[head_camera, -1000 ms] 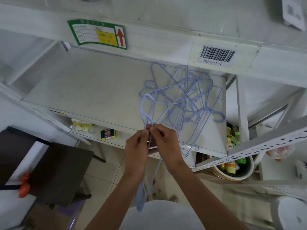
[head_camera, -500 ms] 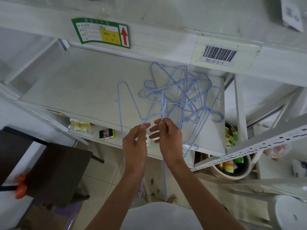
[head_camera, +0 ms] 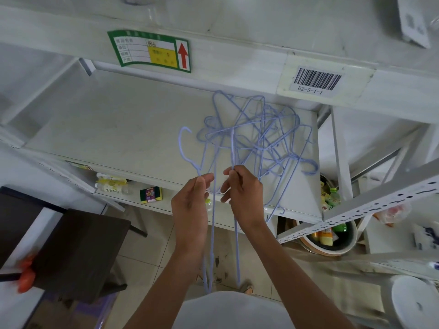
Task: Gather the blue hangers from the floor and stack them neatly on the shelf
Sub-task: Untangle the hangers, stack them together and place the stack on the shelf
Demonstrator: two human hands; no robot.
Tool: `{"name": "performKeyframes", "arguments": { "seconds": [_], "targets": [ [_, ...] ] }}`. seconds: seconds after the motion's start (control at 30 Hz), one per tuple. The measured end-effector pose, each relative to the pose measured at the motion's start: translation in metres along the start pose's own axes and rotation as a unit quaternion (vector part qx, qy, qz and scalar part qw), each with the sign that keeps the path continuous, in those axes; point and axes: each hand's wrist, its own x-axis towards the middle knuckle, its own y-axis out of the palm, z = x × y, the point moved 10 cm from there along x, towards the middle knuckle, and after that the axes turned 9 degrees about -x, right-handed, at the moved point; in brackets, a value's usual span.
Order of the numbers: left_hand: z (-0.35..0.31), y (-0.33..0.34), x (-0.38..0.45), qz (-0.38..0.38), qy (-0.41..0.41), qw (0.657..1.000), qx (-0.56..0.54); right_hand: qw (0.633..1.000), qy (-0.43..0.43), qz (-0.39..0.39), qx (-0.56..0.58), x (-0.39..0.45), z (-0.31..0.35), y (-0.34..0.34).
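Since the earlier frame the hands have drawn apart, separating two thin blue wire hangers. A tangled pile of blue wire hangers [head_camera: 259, 136] lies on the white metal shelf [head_camera: 114, 129]. The left hand [head_camera: 190, 205] pinches one hanger [head_camera: 187, 150], the right hand [head_camera: 242, 195] seemingly another [head_camera: 234, 148].

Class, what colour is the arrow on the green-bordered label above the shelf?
Red, pointing up; the arrow shows clearly in the head view.
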Motion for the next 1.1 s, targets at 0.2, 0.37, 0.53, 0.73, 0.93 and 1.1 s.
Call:
{"name": "performKeyframes", "arguments": {
  "seconds": [0.2,0.37,0.53,0.73,0.93,1.1],
  "targets": [
    [0.004,0.010,0.013,0.012,-0.030,0.998,-0.045,0.996,-0.008,0.047,0.070,-0.025,0.025,0.029],
    [-0.001,0.010,0.021,0.066,0.022,0.998,0.006,0.993,0.011,0.026,0.112,-0.035,0.029,0.043],
    [0.022,0.015,0.049,0.192,-0.089,0.977,0.040,0.993,0.027,0.057,0.103,-0.030,0.020,0.059],
    [0.045,0.038,0.059,0.353,-0.263,0.897,0.021,0.984,0.097,0.118,0.088,-0.018,0.002,0.054],
    [0.036,0.056,0.066,0.346,-0.137,0.919,0.133,0.954,0.178,0.200,0.135,-0.021,0.008,0.041],
    [0.018,0.068,0.081,0.301,-0.127,0.944,0.050,0.933,0.167,0.270,0.171,-0.052,0.001,0.027]
  ]
}}
